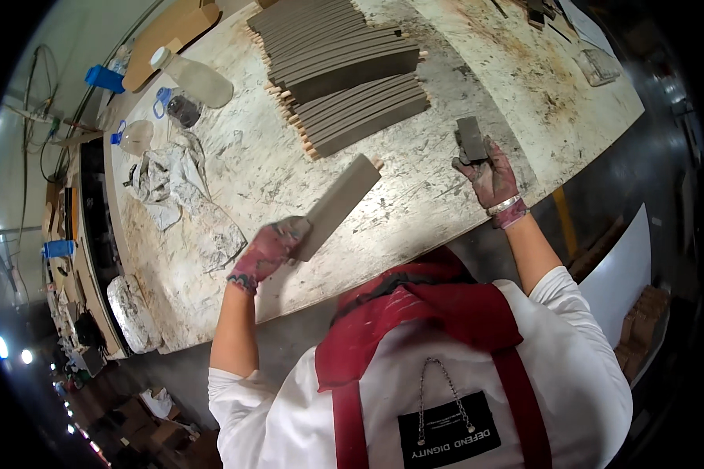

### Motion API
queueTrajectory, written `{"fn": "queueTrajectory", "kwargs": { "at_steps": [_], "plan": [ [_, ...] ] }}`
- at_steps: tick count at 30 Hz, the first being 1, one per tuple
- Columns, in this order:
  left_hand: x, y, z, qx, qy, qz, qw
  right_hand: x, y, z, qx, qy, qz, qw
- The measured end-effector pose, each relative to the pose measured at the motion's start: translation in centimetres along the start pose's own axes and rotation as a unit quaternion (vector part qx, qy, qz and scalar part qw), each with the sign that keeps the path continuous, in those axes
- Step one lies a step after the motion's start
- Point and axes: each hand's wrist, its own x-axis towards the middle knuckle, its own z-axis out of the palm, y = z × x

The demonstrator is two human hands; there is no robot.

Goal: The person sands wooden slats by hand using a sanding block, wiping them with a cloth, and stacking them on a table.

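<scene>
My left hand (274, 248), in a stained pinkish glove, is closed round one end of a flat grey bar (341, 205) with a pale wooden peg at its far end. The bar slants up to the right above the table. On the right, my gloved right hand (489, 178) grips a small dark grey rectangular block (470, 137) near the table's edge. Beyond both hands lies a long row of similar grey bars (368, 117), packed side by side, with pale peg ends showing along their left side.
The worn white table (414, 195) carries a crumpled cloth (168, 180), a large cloudy bottle (199, 78) and smaller jars with blue lids at left. A wrapped bundle (131, 313) is at the left edge. A clear packet (597, 67) lies far right.
</scene>
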Motion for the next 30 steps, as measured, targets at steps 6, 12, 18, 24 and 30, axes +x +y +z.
{"fn": "queueTrajectory", "kwargs": {
  "at_steps": [6, 12, 18, 24, 30],
  "plan": [
    [-2.2, 3.1, 0.9, 0.355, 0.329, 0.189, 0.855, -0.2, -0.6, -0.2, 0.007, 0.005, 0.016, 1.0],
    [-2.5, 0.6, 0.1, 0.101, 0.379, 0.149, 0.908, -0.2, -0.3, 1.2, 0.013, 0.072, 0.004, 0.997],
    [-3.0, 0.2, -0.9, 0.003, 0.407, 0.198, 0.892, 0.2, -0.7, -0.6, -0.027, 0.018, 0.003, 0.999],
    [-0.2, 0.9, 9.5, 0.453, 0.338, 0.3, 0.768, 0.0, -0.9, 0.3, -0.06, 0.02, -0.009, 0.998],
    [-0.8, -2.3, 9.3, 0.411, 0.343, 0.297, 0.79, -1.3, 1.3, 3.8, -0.178, -0.03, 0.028, 0.983]
  ]
}}
